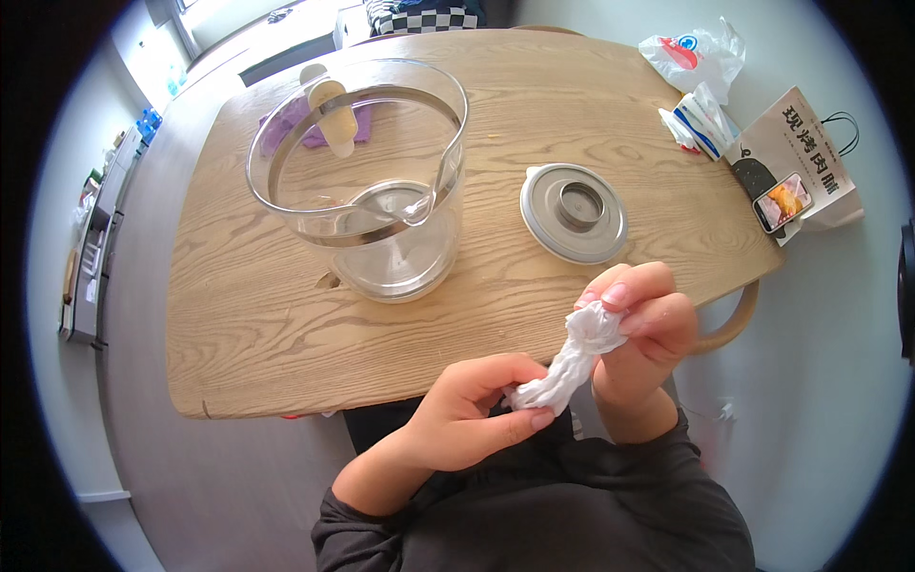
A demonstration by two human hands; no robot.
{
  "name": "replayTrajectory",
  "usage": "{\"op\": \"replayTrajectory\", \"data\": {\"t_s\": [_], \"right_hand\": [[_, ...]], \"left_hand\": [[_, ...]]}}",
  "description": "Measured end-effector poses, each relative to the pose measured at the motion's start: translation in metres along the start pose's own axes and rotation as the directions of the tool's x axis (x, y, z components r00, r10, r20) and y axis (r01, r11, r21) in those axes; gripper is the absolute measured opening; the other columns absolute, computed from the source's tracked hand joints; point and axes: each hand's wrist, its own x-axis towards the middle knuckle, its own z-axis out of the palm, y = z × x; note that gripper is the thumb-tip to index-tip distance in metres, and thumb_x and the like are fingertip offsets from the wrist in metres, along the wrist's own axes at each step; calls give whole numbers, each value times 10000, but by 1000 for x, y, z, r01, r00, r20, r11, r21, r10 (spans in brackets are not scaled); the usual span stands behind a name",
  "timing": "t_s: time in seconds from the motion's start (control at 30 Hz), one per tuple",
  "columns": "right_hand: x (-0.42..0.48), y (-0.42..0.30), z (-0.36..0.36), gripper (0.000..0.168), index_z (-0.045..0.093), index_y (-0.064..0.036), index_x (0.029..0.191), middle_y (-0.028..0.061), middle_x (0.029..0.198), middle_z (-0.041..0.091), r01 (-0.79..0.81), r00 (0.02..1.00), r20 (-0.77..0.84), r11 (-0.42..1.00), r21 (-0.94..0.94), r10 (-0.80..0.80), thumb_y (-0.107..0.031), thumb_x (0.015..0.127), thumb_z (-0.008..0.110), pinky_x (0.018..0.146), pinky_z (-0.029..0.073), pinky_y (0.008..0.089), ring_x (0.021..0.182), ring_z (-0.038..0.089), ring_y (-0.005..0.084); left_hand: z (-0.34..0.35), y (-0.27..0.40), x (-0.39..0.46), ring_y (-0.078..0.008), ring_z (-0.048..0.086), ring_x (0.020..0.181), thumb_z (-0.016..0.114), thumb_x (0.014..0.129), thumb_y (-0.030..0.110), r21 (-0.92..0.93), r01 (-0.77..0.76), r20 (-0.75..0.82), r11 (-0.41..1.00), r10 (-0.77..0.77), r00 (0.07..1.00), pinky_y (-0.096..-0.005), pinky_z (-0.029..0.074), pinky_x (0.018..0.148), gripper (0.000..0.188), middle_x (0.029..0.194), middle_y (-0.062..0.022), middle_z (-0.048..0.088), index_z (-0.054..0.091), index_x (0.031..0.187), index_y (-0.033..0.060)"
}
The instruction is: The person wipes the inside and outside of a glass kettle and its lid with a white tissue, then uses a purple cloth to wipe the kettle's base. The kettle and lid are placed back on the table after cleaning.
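Note:
A twisted, crumpled white tissue (570, 368) is stretched between both hands, just off the table's near edge. My left hand (475, 415) pinches its lower left end between thumb and fingers. At the upper right end, my right hand (643, 336) grips the bunched part with its fingertips. Beyond the hands, a large clear pitcher-like container (400, 264) with a spout, a metal-coloured band and a handle stands upright on the wooden table (286, 372). To its right lies a round grey lid (550, 229) with a raised ring in its middle.
Behind the container lies a purple cloth (364, 121), partly seen through its clear wall. At the table's right edge are a white plastic bag (697, 61), a tissue pack (704, 125) and a printed paper bag (822, 164) with a phone (783, 202) on it. A wooden chair (733, 325) stands at the right.

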Motion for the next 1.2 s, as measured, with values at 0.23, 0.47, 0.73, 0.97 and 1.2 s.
{"op": "replayTrajectory", "data": {"t_s": [0.23, 0.47, 0.73, 0.97, 1.2], "right_hand": [[-12, 2, -7, 135, 523, -16, 857, 147, 878, 569, -61, 991, -118, 998, -14, 59, 110, 811, 503, 716, 533, 391, 751, 599, 269], [-32, 4, -68, 170, 598, 12, 882, 112, 832, 571, -327, 912, -287, 942, -77, 293, 71, 808, 457, 720, 500, 322, 746, 568, 203], [-24, -12, -241, 259, 611, -19, 1107, 139, 1246, 578, 7, 978, -5, -61, -998, 207, -169, 902, 559, 1010, 402, 414, 1178, 516, 324], [-7, -18, -362, 385, 555, -79, 1230, 103, 1416, 464, 243, 956, 129, -468, -850, 263, -269, 897, 576, 1052, 325, 477, 1360, 358, 319], [-1, -10, -389, 403, 569, -83, 1211, 82, 1408, 470, 291, 937, 129, -517, -805, 325, -336, 897, 578, 1044, 311, 527, 1370, 344, 292]], "left_hand": [[-4, 2, -10, -118, 536, 753, 597, 774, -123, 366, -215, -141, 906, 282, 949, -237, 399, 665, 222, 862, -65, 596, 622, 975, -32], [-6, -1, -10, -122, 519, 670, 610, 741, -132, 478, -299, -125, 826, 401, 908, -235, 374, 595, 247, 793, -65, 589, 617, 968, -34], [-1, -4, -7, -80, 466, 616, 650, 774, -84, 494, -202, -211, 846, 342, 916, -221, 343, 546, 158, 740, -34, 565, 617, 921, -37], [8, -5, 4, -75, 462, 652, 636, 768, -30, 454, -101, -265, 885, 242, 933, -218, 342, 571, 139, 760, -35, 554, 612, 905, -43], [14, -7, 6, -120, 476, 695, 505, 855, 129, 252, -226, -313, 941, 300, 901, -248, 382, 630, 290, 799, -80, 547, 564, 1005, -112]]}}
